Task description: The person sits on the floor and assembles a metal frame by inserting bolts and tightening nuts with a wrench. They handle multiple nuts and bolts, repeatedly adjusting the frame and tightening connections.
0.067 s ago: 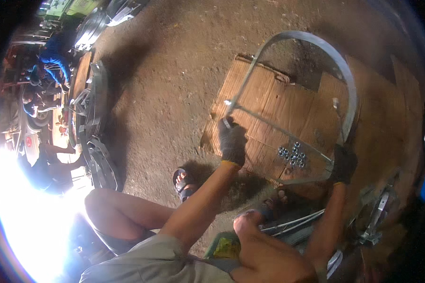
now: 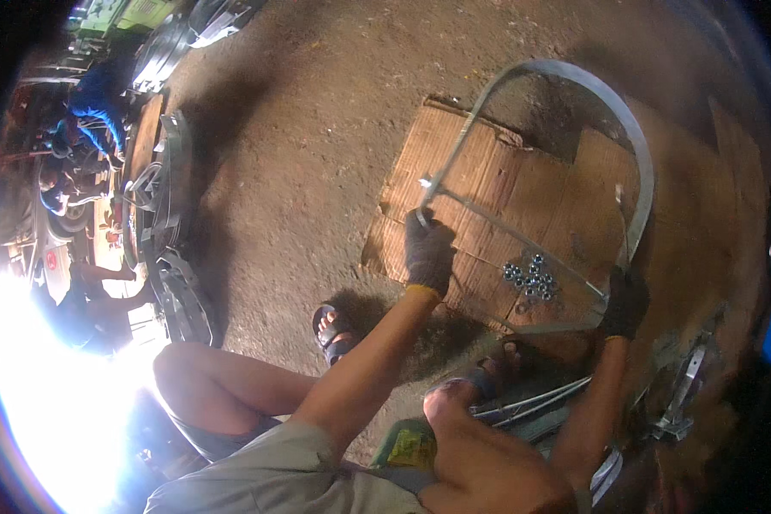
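A large hoop of flat metal strip (image 2: 647,171), rounded at its far end, is held up in front of me above a flattened cardboard sheet. A thin straight bar (image 2: 522,243) runs across it between my hands. My left hand (image 2: 429,254), in a dark grey glove, is closed round the hoop's left side, just below the bar's end. On the right side, my gloved right hand (image 2: 625,301) grips the strip near the bar's other end. Several shiny metal nuts (image 2: 531,278) lie in a cluster on the cardboard (image 2: 463,163), seen through the hoop.
Bare brown ground (image 2: 291,146) surrounds the cardboard. My sandalled feet (image 2: 334,334) are close to its near edge. Metal parts (image 2: 678,420) lie at the lower right. At the far left, curved metal strips (image 2: 176,171) are piled beside people at work (image 2: 94,103).
The hoop has shifted slightly to the right, most clearly on its left side, along with my left hand. My right hand stays nearly in place, still gripping.
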{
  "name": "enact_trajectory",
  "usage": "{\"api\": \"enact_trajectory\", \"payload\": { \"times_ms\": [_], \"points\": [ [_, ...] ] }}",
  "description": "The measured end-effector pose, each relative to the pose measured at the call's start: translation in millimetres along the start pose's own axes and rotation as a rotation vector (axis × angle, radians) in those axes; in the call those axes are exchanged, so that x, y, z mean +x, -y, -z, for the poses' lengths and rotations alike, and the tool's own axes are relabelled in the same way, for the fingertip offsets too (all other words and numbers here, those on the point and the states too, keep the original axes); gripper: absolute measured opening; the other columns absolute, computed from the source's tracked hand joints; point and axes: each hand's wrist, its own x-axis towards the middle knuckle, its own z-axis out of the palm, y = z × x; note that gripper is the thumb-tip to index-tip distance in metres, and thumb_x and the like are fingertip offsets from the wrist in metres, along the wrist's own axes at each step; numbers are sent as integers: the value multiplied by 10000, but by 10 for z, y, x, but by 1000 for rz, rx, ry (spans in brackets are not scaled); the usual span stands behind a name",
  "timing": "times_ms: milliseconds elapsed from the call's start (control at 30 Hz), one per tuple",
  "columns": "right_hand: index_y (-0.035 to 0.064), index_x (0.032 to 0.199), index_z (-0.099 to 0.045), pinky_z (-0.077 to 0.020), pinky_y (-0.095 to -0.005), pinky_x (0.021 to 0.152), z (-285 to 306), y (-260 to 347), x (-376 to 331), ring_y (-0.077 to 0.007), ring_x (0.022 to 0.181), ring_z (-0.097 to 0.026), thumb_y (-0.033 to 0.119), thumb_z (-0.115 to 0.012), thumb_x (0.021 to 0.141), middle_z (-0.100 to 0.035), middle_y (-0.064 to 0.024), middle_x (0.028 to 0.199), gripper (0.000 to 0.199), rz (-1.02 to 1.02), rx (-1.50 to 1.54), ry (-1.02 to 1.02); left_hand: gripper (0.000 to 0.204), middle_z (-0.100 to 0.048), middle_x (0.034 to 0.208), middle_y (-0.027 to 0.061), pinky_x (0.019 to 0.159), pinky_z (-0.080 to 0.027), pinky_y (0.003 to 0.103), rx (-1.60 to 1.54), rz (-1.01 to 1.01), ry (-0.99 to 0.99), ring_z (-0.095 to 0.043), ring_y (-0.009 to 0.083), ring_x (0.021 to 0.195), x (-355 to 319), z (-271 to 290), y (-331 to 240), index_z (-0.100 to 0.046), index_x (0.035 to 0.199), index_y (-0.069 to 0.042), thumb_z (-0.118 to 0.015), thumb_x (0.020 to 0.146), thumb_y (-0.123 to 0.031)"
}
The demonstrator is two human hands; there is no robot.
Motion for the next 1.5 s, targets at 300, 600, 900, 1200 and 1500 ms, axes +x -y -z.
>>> {"api": "enact_trajectory", "payload": {
  "times_ms": [300, 600, 900, 1200, 1500],
  "points": [
    [18, 1194, -669, -511, -448, 954, -48, -18, -155, -400, 1100, -641, 141, -595, 924, -687, -198, 1178, 306, 403, -42, -73, 434, -601, 1137, 233, 877, -505, 559, 790, -317, 4, -598, 458, 1086, -59, -255, 175, -571, 1170, -69, -672, 881, -376],
    [23, 1126, -645, -526, -536, 788, -659, 1823, -171, -455, 895, -669, 115, -618, 902, -676, -226, 961, 244, 528, 310, 290, 673, -589, 1213, 207, 970, -483, 517, 788, -369, 67, -566, 429, 1171, -176, -310, 93, -502, 1325, -78, -746, 822, -453],
    [6, 1121, -637, -528, -547, 731, -595, 2040, -283, -451, 788, -673, 149, -610, 945, -680, -255, 870, 229, 574, 364, 126, 667, -578, 1229, 216, 994, -465, 512, 781, -461, 39, -559, 423, 1170, -19, -257, 270, -521, 1320, -78, -762, 815, -440],
    [23, 1028, -616, -521, -536, 663, -871, 1955, -182, -470, 750, -666, 241, -583, 999, -676, -238, 788, 223, 346, 99, 325, 576, -567, 1236, 226, 967, -484, 529, 749, -480, 129, -570, 443, 1162, -30, -230, 220, -517, 1327, -89, -724, 844, -324],
    [5, 1074, -641, -511, -488, 645, -391, 2246, -226, -473, 820, -654, 187, -532, 1052, -661, -268, 904, 214, 465, 554, 101, 546, -577, 1212, 220, 920, -505, 544, 670, -343, 63, -591, 451, 1144, -145, -307, 99, -518, 1306, -78, -732, 816, -190]
  ]
}}
